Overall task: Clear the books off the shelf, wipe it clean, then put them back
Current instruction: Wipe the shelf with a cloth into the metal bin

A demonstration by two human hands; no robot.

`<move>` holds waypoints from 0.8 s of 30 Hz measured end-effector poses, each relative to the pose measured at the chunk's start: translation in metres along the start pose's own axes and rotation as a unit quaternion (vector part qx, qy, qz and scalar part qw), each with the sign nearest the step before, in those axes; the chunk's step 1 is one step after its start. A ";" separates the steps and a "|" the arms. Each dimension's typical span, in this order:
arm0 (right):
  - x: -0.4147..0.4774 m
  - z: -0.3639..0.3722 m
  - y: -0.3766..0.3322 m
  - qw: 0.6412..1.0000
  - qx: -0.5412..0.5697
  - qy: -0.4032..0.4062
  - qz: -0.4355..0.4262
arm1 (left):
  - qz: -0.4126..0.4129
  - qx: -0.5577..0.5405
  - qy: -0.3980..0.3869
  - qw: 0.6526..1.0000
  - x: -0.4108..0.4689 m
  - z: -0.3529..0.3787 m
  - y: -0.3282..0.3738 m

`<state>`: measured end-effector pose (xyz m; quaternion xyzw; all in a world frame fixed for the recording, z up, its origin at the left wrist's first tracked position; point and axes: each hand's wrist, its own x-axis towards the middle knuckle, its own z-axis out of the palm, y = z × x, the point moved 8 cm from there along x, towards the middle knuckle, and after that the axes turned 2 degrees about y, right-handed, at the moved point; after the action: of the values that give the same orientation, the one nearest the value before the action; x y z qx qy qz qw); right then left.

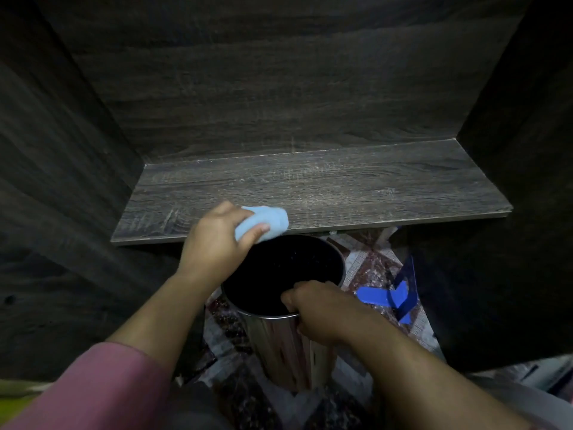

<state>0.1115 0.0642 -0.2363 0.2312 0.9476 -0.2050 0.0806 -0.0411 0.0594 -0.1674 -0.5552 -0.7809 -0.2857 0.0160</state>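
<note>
My left hand [217, 240] is gripping a light blue cloth [266, 223], with my fingers curled round it and my thumb pressed on its near side. The cloth is bunched up into a soft lump. It sits on the near edge of the shelf [341, 187], a bit left of the middle, and its near part sticks out past the edge. The shelf is a flat board of dark gray wood with pale scratches and dusty marks on it. Behind it, on the far side, stands a back wall [279, 88] of the same dark wood, and there are dark wood walls on the left and right too. My right hand [319, 308] is gripping the near rim of a round metal bin [288, 352], with my fingers hooked over the rim. The bin is shiny and silver on the outside and black inside. Its open mouth is just below the shelf edge, right under the cloth. I cannot tell if the bin stands on the floor or hangs from my hand. The floor [366, 265] has a brown and white pattern. A bright blue thing [384, 297] lies on the floor to the right of the bin. My left arm has a pink sleeve [93, 389].
</note>
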 end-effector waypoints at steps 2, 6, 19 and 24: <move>0.000 0.000 0.001 1.000 0.001 0.000 0.003 | 0.004 -0.026 0.083 0.996 0.003 -0.018 0.004; 0.000 -0.002 0.003 1.000 0.007 0.002 0.010 | 0.008 -0.032 0.016 0.999 0.003 -0.004 0.004; -0.011 -0.029 0.056 0.997 0.059 0.030 0.047 | 0.128 -0.026 0.081 0.988 0.139 0.052 0.055; -0.024 -0.043 0.071 0.997 0.025 0.056 0.050 | 0.227 0.027 0.035 0.973 0.164 0.083 0.069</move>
<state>0.1636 0.1306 -0.2166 0.2915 0.9324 -0.2113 0.0319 -0.0194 0.2537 -0.1507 -0.7069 -0.6409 -0.2727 0.1232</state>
